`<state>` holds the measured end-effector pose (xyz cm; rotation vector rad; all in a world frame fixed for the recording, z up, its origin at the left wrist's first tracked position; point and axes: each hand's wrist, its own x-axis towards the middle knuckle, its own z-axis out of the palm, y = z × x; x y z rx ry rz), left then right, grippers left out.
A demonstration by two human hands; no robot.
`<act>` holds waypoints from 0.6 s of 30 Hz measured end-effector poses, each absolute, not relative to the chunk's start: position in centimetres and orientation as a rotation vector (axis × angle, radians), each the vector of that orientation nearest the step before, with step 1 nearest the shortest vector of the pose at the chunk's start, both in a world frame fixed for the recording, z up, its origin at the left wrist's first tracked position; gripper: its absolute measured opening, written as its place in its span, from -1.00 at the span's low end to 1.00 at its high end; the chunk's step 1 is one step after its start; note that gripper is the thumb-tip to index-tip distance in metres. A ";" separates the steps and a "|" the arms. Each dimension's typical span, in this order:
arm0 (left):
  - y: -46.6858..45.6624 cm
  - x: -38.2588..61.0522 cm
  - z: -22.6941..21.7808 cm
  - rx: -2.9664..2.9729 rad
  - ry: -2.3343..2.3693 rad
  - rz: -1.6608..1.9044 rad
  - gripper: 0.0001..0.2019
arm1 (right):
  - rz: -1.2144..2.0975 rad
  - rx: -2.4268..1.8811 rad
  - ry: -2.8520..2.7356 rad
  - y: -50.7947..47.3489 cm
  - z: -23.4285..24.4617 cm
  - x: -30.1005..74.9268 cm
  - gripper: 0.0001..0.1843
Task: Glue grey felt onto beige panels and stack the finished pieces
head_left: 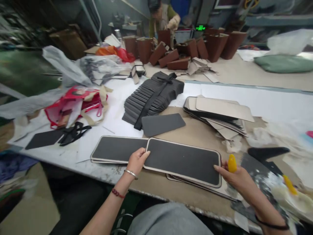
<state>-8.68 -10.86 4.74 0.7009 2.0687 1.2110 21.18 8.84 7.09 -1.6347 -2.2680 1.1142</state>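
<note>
A flat black panel with a tan border (182, 160) lies in front of me on a stack of similar panels. My left hand (137, 160) grips its left end, fingers curled over the edge. My right hand (232, 174) holds its right end, with a yellow cover on one finger (231, 163). A second bordered panel (117, 149) lies just left of it. A loose black insert (163, 124) rests behind them, in front of a tied bundle of black inserts (153, 96).
A stack of tan boards (220, 112) sits at the right. Red bags (73, 106) and plastic wrap lie left. Brown boxes (186, 49) stand at the back, where another person works. A glue-smeared board with a brush (288, 184) is at my right.
</note>
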 end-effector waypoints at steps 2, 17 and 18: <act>-12.8 -10.7 5.5 0.667 2.131 1.248 -0.69 | 1.222 -1.538 -2.291 8.7 7.5 18.1 -0.64; -24.8 -24.3 7.7 0.510 2.695 1.007 -0.67 | 1.719 -1.184 -2.339 1.8 6.4 -2.8 -0.81; -25.0 -24.7 7.5 0.509 2.702 0.988 -0.66 | 1.745 -1.185 -2.334 1.6 6.2 -3.2 -0.81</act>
